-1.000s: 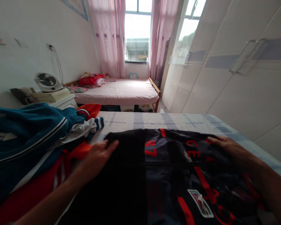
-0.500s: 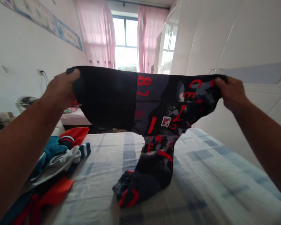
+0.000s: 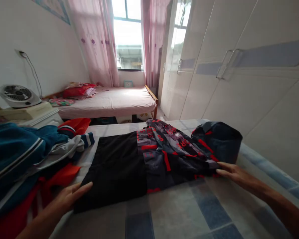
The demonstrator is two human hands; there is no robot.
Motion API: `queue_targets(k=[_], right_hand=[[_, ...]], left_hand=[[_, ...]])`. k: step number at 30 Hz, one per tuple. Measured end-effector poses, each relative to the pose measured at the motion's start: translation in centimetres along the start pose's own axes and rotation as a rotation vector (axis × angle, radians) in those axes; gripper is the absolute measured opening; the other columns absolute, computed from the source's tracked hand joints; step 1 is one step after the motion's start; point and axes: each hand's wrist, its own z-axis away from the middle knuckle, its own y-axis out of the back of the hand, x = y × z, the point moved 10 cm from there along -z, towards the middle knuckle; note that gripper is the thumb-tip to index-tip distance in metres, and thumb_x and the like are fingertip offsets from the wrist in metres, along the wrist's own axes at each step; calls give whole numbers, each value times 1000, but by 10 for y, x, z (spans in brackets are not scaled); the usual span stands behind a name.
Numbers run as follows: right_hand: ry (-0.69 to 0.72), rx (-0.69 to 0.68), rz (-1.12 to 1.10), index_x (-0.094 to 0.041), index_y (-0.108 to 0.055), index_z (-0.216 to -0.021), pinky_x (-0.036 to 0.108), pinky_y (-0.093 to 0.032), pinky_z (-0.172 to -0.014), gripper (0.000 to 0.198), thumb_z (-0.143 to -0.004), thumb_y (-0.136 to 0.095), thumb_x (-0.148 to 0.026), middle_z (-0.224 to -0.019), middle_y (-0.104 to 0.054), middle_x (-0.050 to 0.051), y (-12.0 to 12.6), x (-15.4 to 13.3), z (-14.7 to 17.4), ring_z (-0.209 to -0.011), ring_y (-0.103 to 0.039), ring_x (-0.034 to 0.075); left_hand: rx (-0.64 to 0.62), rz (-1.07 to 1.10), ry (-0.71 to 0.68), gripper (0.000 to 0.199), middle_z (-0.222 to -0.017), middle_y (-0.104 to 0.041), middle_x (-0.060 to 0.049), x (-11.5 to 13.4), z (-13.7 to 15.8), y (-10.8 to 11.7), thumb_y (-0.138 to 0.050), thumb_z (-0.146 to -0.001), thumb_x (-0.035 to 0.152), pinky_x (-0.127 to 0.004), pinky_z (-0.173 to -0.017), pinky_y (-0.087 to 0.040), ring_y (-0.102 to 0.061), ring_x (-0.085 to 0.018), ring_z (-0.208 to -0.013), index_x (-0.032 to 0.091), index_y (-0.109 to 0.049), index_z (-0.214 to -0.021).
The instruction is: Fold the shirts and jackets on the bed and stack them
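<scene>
A black top (image 3: 119, 166) with grey patterned panels and red lettering lies spread across the bed in front of me. Its plain black part is on the left and the printed part on the right, where a dark section (image 3: 223, 139) bulges up at the far side. My left hand (image 3: 69, 199) is at the near left edge, thumb over the cloth, the other fingers partly hidden. On the right edge, my right hand (image 3: 233, 172) pinches the fabric between thumb and fingers.
A pile of clothes in teal (image 3: 12, 142), white and red lies to the left on the checked bedsheet (image 3: 174, 212). Beyond are a small fan (image 3: 20, 94) and a second bed (image 3: 114, 101) under the window. White wardrobes (image 3: 241, 109) line the right side.
The black top has come down from being stretched in the air and now lies on the bed. Both hands moved down with it, and the view tilted lower.
</scene>
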Motion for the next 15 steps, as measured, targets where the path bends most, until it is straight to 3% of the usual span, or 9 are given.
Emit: queue_targets(k=[5,8,10,15], right_hand=[[-75,231,84,-20,-71,-93,35,-46,-86,48,-75,-51,-60,-97,-71,5,9,-6,-12,-95,-62,28],[-60,338,31,-19,-69,-95,31,-47,-75,48,-76,-50,-59,-88,-71,3,27,-17,-5,-84,-63,24],[-36,404,-4,-19,-68,-96,28,-46,-69,46,-76,-49,-57,-83,-70,2,38,-20,6,-78,-62,22],[-104,301,37,-19,-68,-84,29,-45,-66,46,-68,-53,-60,-81,-70,3,15,-4,18,-79,-62,23]], left_hand=[[-98,203,30,45,-86,-75,-5,25,2,-15,-68,-67,53,-28,-73,-56,-70,-24,-84,18,-69,-96],[-54,348,-5,42,-97,-74,-4,34,8,-4,-66,-73,45,-29,-82,-55,-69,-22,-90,21,-66,-107],[-16,334,-39,43,-103,-73,-3,30,12,5,-65,-74,45,-29,-84,-54,-68,-22,-95,23,-64,-111],[-44,182,-14,57,-118,-66,-5,6,14,1,-67,-72,47,-31,-89,-53,-59,-26,-112,21,-58,-122]])
